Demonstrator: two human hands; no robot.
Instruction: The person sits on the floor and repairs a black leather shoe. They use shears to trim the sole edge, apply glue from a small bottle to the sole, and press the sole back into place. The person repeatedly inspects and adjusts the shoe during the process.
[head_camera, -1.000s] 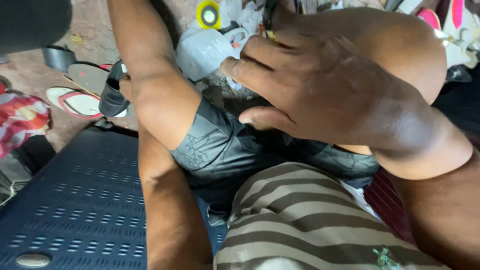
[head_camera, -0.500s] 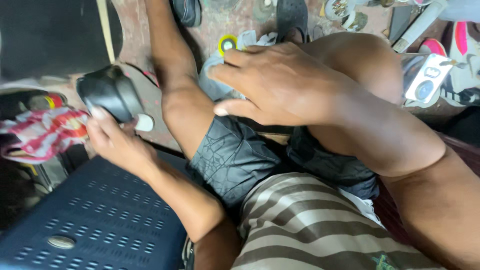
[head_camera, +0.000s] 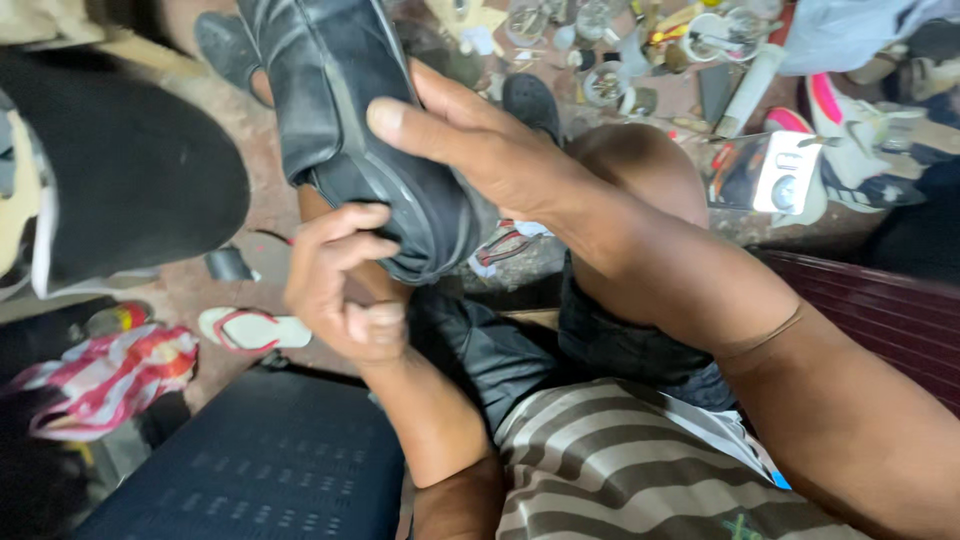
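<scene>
A black shoe (head_camera: 340, 110) is held up in front of me, sole side turned toward the camera. My left hand (head_camera: 345, 285) grips its lower end from below, fingers curled around the edge. My right hand (head_camera: 490, 150) lies across the shoe's right side, thumb pressed on the sole and fingers wrapped behind it. Both forearms rise from my lap, over dark shorts and a striped shirt (head_camera: 620, 470).
A dark blue perforated seat (head_camera: 250, 470) is at lower left. A large black object (head_camera: 130, 190) fills the upper left. A sandal (head_camera: 250, 330) and a red-and-white cloth bag (head_camera: 100, 380) lie on the floor. Small tins, tools and sneakers (head_camera: 850, 150) clutter the floor at upper right.
My left hand has lifted the black shoe from the floor up in front of me. My right hand left my knee and took hold of the shoe.
</scene>
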